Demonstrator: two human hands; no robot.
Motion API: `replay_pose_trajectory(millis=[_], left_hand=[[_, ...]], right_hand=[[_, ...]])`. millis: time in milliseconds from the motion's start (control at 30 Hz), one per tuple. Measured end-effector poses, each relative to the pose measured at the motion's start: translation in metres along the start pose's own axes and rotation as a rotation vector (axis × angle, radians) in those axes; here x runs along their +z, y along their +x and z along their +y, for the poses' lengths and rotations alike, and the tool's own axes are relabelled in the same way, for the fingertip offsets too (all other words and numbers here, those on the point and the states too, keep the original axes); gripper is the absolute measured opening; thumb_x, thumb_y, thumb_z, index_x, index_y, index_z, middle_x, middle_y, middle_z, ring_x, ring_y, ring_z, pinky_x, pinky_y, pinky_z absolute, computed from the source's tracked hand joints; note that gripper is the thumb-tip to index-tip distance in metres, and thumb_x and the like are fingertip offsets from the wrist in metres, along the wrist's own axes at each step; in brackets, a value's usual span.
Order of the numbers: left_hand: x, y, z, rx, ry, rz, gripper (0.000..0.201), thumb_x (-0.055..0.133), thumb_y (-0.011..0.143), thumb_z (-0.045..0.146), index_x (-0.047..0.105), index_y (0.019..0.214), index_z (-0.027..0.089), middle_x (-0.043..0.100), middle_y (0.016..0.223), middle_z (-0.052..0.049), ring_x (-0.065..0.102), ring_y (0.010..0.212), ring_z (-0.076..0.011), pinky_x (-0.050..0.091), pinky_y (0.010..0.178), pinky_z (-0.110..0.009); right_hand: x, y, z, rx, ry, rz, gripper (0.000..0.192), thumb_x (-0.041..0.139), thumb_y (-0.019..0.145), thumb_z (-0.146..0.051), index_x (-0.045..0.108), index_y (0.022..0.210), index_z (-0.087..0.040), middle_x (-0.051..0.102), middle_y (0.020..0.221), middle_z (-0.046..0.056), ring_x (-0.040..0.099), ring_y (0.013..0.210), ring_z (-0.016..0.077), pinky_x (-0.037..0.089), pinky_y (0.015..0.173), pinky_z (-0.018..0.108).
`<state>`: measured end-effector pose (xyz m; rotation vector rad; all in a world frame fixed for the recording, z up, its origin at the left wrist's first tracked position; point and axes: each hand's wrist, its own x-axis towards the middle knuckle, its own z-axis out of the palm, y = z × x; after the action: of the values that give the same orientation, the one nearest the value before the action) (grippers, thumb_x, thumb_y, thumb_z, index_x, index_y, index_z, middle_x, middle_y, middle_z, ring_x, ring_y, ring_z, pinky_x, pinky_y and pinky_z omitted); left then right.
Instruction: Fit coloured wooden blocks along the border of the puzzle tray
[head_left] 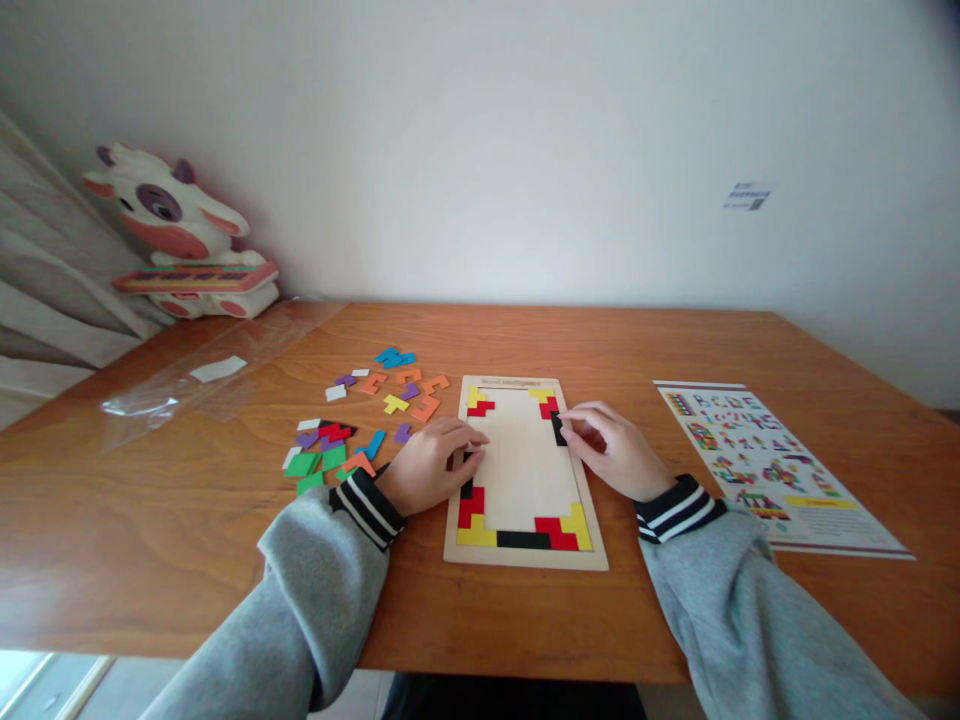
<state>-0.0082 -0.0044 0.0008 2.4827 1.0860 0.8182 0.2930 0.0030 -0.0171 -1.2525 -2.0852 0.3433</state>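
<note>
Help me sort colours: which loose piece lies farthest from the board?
The white piece on the clear plastic sheet, alone, well left of the coloured cluster.

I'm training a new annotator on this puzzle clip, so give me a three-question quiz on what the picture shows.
1. True or false: the person's right hand touches a black puzzle piece at the right edge of the pale wooden puzzle tray.
2. Which side of the tray holds the loose coloured puzzle pieces? A) left B) right C) none
3. Fill in: the printed pattern sheet lies on the wooden table, to the ____ of the tray.

Key: 1 true. 2 A. 3 right. The left hand rests at the tray's left edge.
</note>
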Motion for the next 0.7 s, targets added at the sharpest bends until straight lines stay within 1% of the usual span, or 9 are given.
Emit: replay_pose_trajectory(millis=[67,133,233,300,367,467,533,600,700], left_hand=[[0.0,0.0,-0.001,0.0,0.016,-0.003,0.014,0.056,0.094,0.023,0.067,0.102,0.02,0.071,0.098,-0.004,0.066,0.085,-0.015,0.054,0.081,-0.027],[-0.002,0.0,-0.003,0.0,0.065,0.009,0.015,0.056,0.094,0.023,0.067,0.103,0.02,0.071,0.101,-0.004,0.065,0.089,-0.017,0.054,0.085,-0.03],[-0.005,0.0,-0.01,-0.05,0.225,0.092,0.018,0.053,0.094,0.023,0.067,0.105,0.02,0.069,0.105,-0.007,0.063,0.098,-0.0221,0.052,0.092,-0.037],[-0.009,0.0,-0.015,-0.145,0.371,0.157,0.022,0.049,0.095,0.023,0.066,0.108,0.018,0.066,0.11,-0.011,0.06,0.105,-0.0262,0.051,0.095,-0.042],[-0.013,-0.002,-0.019,-0.285,0.516,0.175,0.028,0.047,0.095,0.024,0.064,0.116,0.017,0.062,0.12,-0.015,0.057,0.111,-0.0312,0.051,0.094,-0.046],[-0.021,-0.006,-0.023,-0.492,0.673,0.127,0.038,0.047,0.095,0.032,0.058,0.127,0.013,0.057,0.13,-0.021,0.056,0.114,-0.0379,0.052,0.087,-0.051],[-0.026,-0.008,-0.026,-0.564,0.714,0.09,0.044,0.048,0.095,0.041,0.057,0.128,0.012,0.057,0.129,-0.022,0.056,0.114,-0.0395,0.052,0.087,-0.052],[-0.028,-0.009,-0.028,-0.567,0.703,0.067,0.048,0.049,0.095,0.047,0.058,0.127,0.012,0.059,0.129,-0.02,0.056,0.116,-0.0389,0.051,0.091,-0.051],[-0.028,-0.009,-0.033,-0.498,0.643,0.053,0.047,0.048,0.096,0.047,0.057,0.129,0.015,0.059,0.133,-0.017,0.056,0.12,-0.0357,0.049,0.098,-0.049]], right_hand=[[0.0,0.0,0.0,0.015,-0.007,0.012,0.021,0.056,0.095,-0.035,0.066,0.108,-0.022,0.066,0.106,0.008,0.068,0.076,0.0179,0.06,0.068,0.034],[0.0,0.0,0.0,0.024,-0.012,0.023,0.02,0.056,0.095,-0.035,0.065,0.108,-0.023,0.066,0.106,0.008,0.067,0.074,0.0176,0.059,0.066,0.033],[-0.001,0.0,0.0,0.031,-0.02,0.029,0.019,0.055,0.095,-0.034,0.064,0.108,-0.023,0.066,0.105,0.008,0.067,0.072,0.0173,0.058,0.064,0.033],[-0.001,0.0,0.0,0.036,-0.027,0.032,0.02,0.055,0.096,-0.035,0.064,0.109,-0.023,0.066,0.105,0.008,0.067,0.072,0.0173,0.058,0.064,0.033],[-0.001,0.0,0.0,0.04,-0.036,0.042,0.02,0.055,0.096,-0.035,0.064,0.109,-0.023,0.066,0.106,0.008,0.066,0.072,0.0173,0.058,0.064,0.034],[-0.001,0.0,0.001,0.034,-0.05,0.063,0.021,0.055,0.096,-0.037,0.064,0.109,-0.023,0.067,0.104,0.008,0.065,0.07,0.0172,0.057,0.063,0.034],[0.0,0.0,0.002,0.031,-0.052,0.07,0.021,0.054,0.097,-0.037,0.064,0.109,-0.023,0.067,0.103,0.008,0.064,0.069,0.0172,0.057,0.063,0.034],[0.0,0.0,0.002,0.036,-0.049,0.068,0.022,0.054,0.097,-0.038,0.064,0.109,-0.023,0.067,0.103,0.008,0.064,0.07,0.0174,0.057,0.064,0.035],[0.0,0.0,0.002,0.045,-0.041,0.062,0.022,0.054,0.097,-0.038,0.063,0.11,-0.023,0.067,0.104,0.008,0.065,0.071,0.0177,0.057,0.065,0.035]])
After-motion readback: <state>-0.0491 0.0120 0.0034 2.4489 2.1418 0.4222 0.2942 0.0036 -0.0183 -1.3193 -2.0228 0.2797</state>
